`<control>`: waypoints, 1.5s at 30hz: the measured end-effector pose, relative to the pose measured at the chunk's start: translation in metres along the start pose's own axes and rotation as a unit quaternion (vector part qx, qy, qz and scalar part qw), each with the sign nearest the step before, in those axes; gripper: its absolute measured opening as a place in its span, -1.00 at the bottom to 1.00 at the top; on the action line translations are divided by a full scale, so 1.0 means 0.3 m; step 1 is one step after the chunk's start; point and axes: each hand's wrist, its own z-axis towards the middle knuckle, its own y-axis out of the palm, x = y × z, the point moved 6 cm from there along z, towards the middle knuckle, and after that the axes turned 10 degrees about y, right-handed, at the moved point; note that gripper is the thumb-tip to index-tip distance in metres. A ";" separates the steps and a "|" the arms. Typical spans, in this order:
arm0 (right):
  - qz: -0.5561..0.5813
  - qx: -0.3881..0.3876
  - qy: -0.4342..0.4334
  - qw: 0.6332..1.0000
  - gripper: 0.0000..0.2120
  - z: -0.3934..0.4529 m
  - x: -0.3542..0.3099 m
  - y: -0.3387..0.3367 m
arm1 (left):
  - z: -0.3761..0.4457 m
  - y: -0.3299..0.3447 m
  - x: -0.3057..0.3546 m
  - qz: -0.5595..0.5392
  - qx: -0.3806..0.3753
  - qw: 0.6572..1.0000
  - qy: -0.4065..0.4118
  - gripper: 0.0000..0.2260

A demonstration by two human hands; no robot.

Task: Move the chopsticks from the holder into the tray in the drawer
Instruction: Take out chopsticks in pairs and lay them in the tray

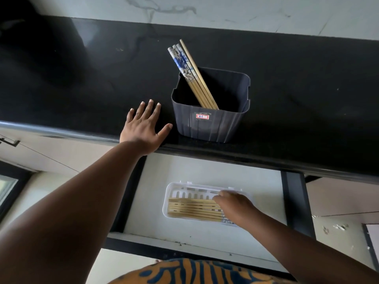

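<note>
A dark grey holder (211, 126) stands on the black counter (82, 89), with several chopsticks (192, 76) leaning in it, blue-and-white at their tops. My left hand (143, 128) lies flat with spread fingers on the counter just left of the holder. Below, the drawer (205, 169) stands open with a white slotted tray (178, 191) inside. Several wooden chopsticks (192, 209) lie side by side in the tray. My right hand (235, 206) is over the tray's right end on the chopsticks; its fingers are hidden from view.
The drawer's dark side rail (295, 201) runs along the right. Cabinet fronts (51, 156) sit at the left under the counter. A marbled wall (205, 9) rises behind the counter. My patterned orange-and-blue clothing (194, 271) shows at the bottom edge.
</note>
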 end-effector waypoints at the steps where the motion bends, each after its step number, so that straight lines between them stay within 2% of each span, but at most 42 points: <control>1: -0.008 0.012 -0.009 1.000 -0.58 -0.003 -0.001 0.002 | -0.001 0.000 -0.001 0.000 0.001 1.000 -0.001 -0.27; 3: -0.053 0.041 -0.031 0.997 -0.39 -0.016 -0.006 0.007 | -0.001 0.001 -0.004 -0.001 0.004 1.000 -0.001 -0.27; 4: -0.071 0.056 -0.034 0.995 -0.35 -0.023 -0.009 0.009 | -0.002 0.002 -0.004 -0.001 0.005 1.000 0.000 -0.27; 10: -0.090 0.055 -0.012 0.994 -0.62 -0.027 -0.006 0.004 | -0.001 0.006 -0.004 -0.003 0.006 1.000 0.001 -0.28; 12: -0.127 0.068 -0.027 0.989 -0.70 -0.045 -0.025 -0.021 | -0.002 0.005 -0.003 -0.004 0.007 1.000 0.001 -0.28; 15: -0.154 0.114 -0.007 0.981 -0.62 -0.074 -0.033 -0.077 | -0.002 -0.001 -0.002 -0.007 0.008 1.000 0.000 -0.28; 17: -0.120 0.031 0.028 0.992 -0.74 -0.076 -0.026 -0.082 | 0.001 -0.003 -0.003 -0.007 0.005 1.000 0.002 -0.27; 21: -0.040 0.020 0.038 0.998 -0.73 -0.071 -0.052 -0.178 | 0.007 -0.007 -0.003 -0.010 0.009 1.000 0.002 -0.26; 24: 0.054 -0.056 0.003 0.997 -0.79 -0.131 -0.128 -0.399 | 0.007 -0.007 -0.002 -0.012 0.007 1.000 0.001 -0.24; 26: 0.104 -0.059 -0.034 0.992 -0.86 -0.199 -0.177 -0.624 | 0.009 -0.009 -0.001 -0.013 0.008 1.000 0.002 -0.23; 28: 0.201 0.001 -0.058 0.978 -0.92 -0.253 -0.214 -0.863 | 0.010 -0.004 -0.003 -0.014 0.008 1.000 -0.002 -0.22; 30: 0.285 0.142 -0.062 0.946 -0.94 -0.274 -0.214 -1.083 | 0.008 0.001 -0.007 -0.014 0.008 1.000 -0.007 -0.22; 32: 0.283 0.288 -0.031 0.914 -0.91 -0.264 -0.205 -1.227 | 0.009 0.004 -0.009 -0.018 0.010 1.000 -0.008 -0.22; 33: 0.255 0.328 -0.002 0.910 -0.90 -0.240 -0.203 -1.259 | 0.008 0.004 -0.010 -0.021 0.012 1.000 -0.009 -0.22; 35: 0.171 0.328 0.076 0.926 -0.88 -0.159 -0.212 -1.256 | 0.005 0.005 -0.011 -0.024 0.016 1.000 -0.011 -0.22; 38: 0.090 0.269 0.176 0.943 -0.71 -0.047 -0.231 -1.156 | -0.002 0.008 -0.008 -0.028 0.026 0.999 -0.014 -0.23; 45: 0.050 0.283 0.214 0.934 -0.79 0.045 -0.265 -1.092 | -0.008 0.004 -0.005 -0.043 0.036 0.998 -0.008 -0.25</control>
